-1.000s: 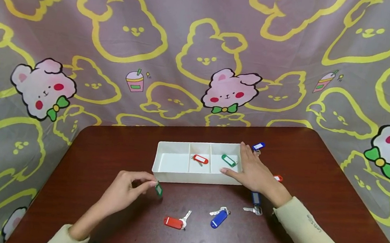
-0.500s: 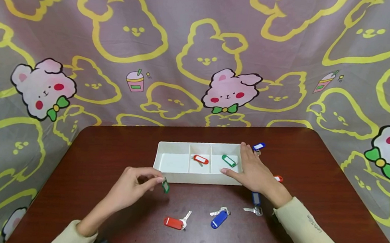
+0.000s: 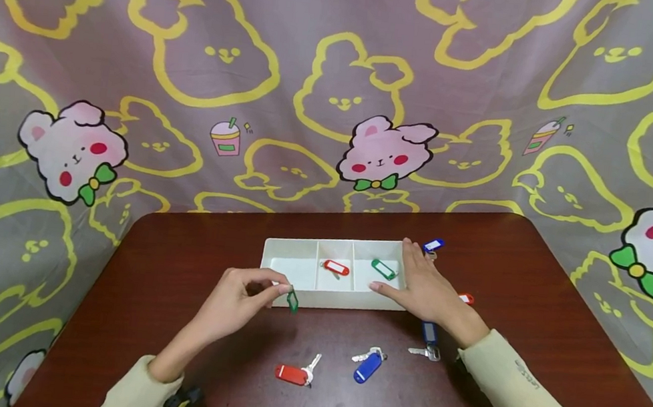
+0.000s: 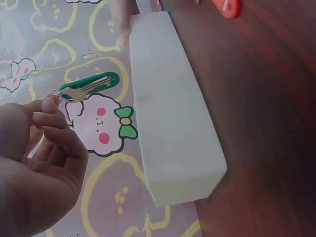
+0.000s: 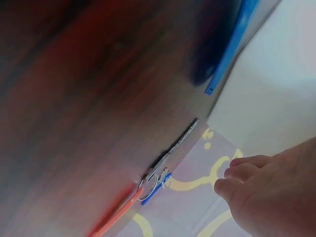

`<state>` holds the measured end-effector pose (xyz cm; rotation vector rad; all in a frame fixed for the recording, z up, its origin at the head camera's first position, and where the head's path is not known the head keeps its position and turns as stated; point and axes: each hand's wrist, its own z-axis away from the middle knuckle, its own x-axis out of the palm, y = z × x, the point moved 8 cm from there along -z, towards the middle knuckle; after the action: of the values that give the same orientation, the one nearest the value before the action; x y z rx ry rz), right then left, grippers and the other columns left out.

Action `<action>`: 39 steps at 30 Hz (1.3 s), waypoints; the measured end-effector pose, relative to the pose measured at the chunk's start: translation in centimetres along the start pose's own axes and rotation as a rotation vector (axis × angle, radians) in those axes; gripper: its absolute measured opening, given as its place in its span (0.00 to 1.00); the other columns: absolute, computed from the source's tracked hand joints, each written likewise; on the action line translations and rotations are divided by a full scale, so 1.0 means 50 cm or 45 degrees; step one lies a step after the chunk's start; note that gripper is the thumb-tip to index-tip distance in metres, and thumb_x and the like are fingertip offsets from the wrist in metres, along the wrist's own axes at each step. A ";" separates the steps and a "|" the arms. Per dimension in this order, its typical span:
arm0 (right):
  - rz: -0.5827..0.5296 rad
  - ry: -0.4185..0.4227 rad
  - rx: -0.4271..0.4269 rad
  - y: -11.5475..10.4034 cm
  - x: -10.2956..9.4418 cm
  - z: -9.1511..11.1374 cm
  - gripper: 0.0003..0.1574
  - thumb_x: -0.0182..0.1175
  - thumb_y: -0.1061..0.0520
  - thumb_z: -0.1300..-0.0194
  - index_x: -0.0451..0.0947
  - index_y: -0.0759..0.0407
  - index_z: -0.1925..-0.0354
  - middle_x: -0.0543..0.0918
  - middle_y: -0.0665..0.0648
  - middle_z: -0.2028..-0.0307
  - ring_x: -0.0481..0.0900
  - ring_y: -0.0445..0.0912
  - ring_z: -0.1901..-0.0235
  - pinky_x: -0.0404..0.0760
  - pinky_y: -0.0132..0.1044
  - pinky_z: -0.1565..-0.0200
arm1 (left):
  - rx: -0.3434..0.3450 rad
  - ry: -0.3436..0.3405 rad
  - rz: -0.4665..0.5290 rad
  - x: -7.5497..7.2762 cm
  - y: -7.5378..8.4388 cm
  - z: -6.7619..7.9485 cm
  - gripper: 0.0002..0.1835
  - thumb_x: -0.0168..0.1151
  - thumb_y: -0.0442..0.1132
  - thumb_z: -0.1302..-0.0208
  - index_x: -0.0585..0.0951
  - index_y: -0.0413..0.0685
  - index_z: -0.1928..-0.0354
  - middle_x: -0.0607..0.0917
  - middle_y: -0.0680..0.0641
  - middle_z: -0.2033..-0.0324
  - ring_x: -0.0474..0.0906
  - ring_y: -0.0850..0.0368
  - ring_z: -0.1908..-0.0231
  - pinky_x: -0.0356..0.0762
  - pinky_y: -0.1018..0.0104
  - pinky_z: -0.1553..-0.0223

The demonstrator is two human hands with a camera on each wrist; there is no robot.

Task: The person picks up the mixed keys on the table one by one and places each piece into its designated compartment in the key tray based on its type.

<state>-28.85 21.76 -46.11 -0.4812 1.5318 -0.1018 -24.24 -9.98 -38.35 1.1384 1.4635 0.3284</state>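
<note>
My left hand [image 3: 235,304] pinches the ring of a green key tag [image 3: 292,300] between thumb and fingertips. In the left wrist view the green key tag [image 4: 111,79] and its metal key [image 4: 81,93] hang from that ring. They are in front of the near left wall of a white three-compartment box [image 3: 346,300]. My right hand [image 3: 431,293] rests on the box's right end, fingers extended along it and thumb over the near wall. A red key tag [image 3: 336,267] lies in the middle compartment, another green key tag [image 3: 383,269] in the right one. The left compartment holds nothing visible.
Before the box lie a red key tag [image 3: 291,374] and a blue key tag [image 3: 367,367], each with a key. By my right wrist are a dark blue key tag [image 3: 429,333] and a partly hidden red one [image 3: 466,299]. Another blue tag [image 3: 434,244] lies behind.
My left hand has moved right and upward with the green key tag, from beside the box's front left corner to before its near wall. My right hand stays in place.
</note>
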 end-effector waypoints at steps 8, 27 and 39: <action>0.000 0.000 -0.003 -0.003 -0.001 0.001 0.80 0.53 0.14 0.36 0.40 0.71 0.17 0.47 0.72 0.16 0.47 0.67 0.16 0.50 0.63 0.18 | -0.058 -0.022 0.038 0.010 0.004 -0.022 0.03 0.72 0.45 0.31 0.91 0.61 0.59 0.83 0.54 0.78 0.78 0.63 0.77 0.74 0.69 0.77; 0.077 0.005 -0.020 -0.007 -0.003 -0.003 0.80 0.51 0.14 0.36 0.41 0.72 0.18 0.46 0.72 0.17 0.45 0.66 0.16 0.52 0.59 0.18 | -0.025 -0.007 0.087 0.021 0.026 -0.077 0.04 0.72 0.45 0.30 0.92 0.57 0.60 0.82 0.52 0.80 0.74 0.62 0.78 0.69 0.71 0.77; 0.088 -0.007 -0.011 -0.004 -0.001 -0.002 0.80 0.50 0.13 0.36 0.40 0.72 0.18 0.46 0.72 0.16 0.45 0.65 0.16 0.52 0.60 0.18 | 0.019 -0.013 0.126 0.033 0.050 -0.124 0.04 0.71 0.45 0.29 0.91 0.58 0.58 0.83 0.45 0.78 0.74 0.57 0.78 0.69 0.69 0.77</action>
<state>-28.89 21.60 -45.99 -0.4343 1.5425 -0.0398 -28.29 -5.03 -35.80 1.2251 1.4053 0.3801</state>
